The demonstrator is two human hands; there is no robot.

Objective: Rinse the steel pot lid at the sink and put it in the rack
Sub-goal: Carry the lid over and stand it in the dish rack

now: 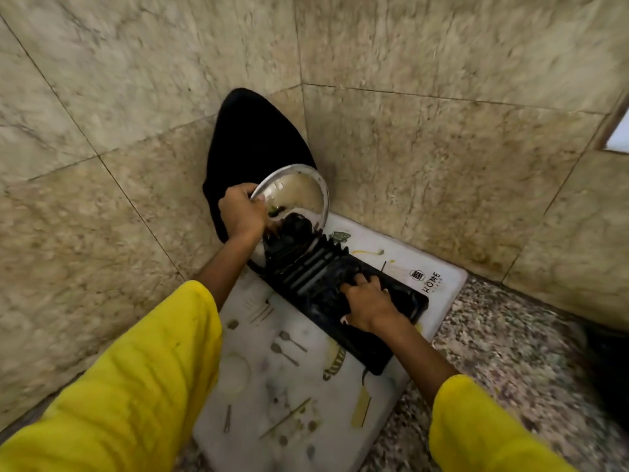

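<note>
Single head view, looking steeply down, close over tiled corner (303, 97)

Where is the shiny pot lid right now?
The steel pot lid is near the middle of the head view, held on edge by the left hand at the far end of the black rack, in front of a black pan leaning in the wall corner.
</note>
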